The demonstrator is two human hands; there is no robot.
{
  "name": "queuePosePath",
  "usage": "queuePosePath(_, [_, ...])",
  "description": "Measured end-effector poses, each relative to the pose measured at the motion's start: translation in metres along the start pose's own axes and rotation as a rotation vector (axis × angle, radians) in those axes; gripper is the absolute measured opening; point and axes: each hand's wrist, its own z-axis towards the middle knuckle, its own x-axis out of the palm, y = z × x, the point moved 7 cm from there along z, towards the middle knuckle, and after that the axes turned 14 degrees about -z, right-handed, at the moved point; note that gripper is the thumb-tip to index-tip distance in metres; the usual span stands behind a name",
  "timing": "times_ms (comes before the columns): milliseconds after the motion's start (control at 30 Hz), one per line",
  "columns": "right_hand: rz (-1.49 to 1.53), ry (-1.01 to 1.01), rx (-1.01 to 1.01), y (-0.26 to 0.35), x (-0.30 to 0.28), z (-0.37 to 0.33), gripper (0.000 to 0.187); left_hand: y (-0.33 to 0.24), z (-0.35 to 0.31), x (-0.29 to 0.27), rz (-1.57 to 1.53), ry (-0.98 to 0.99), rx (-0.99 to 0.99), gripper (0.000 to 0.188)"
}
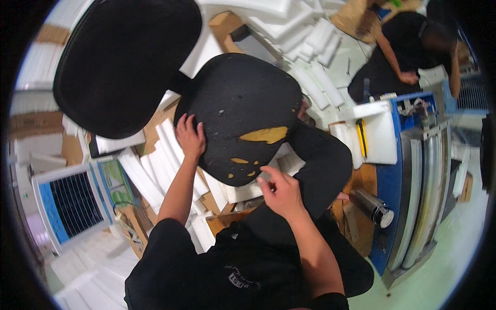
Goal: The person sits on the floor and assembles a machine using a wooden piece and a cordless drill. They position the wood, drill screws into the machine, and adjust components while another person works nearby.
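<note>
A black chair [232,103] stands in front of me, its worn seat torn, with yellow foam showing through several holes. Its dark rounded backrest [126,62] rises at the far left. My left hand [191,137] lies on the left edge of the seat, fingers spread, holding nothing. At the seat's near right edge is my right hand [281,194]. Its index finger and thumb are apart, with nothing visible between them; whether the fingertip touches the seat I cannot tell. The other fingers are partly curled.
White foam strips [155,175] pile up left of the chair. To the right, a yellow-and-black utility knife [361,138] lies on white foam, near a metal cylinder [371,206] and a blue machine with rollers [413,201]. Another person [403,57] sits at the back right.
</note>
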Motion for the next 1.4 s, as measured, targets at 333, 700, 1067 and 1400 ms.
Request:
queuePosePath(333, [0.185,-0.025,-0.164,0.008,-0.015,0.013,0.026,-0.004,0.009,0.004,0.069,0.078,0.059,0.042])
queuePosePath(700, [0.442,0.02,-0.24,0.011,-0.01,0.017,0.031,0.004,0.013,0.012,0.087,0.149,0.022,0.042])
queuePosePath(1067, [0.549,0.062,-0.218,0.005,-0.006,0.016,0.03,0.034,0.008,-0.003,0.137,0.252,0.022,0.046])
queuePosePath(1400, [0.513,0.106,-0.207,0.008,0.0,0.016,0.028,0.074,0.013,-0.023,0.13,0.296,0.069,0.048])
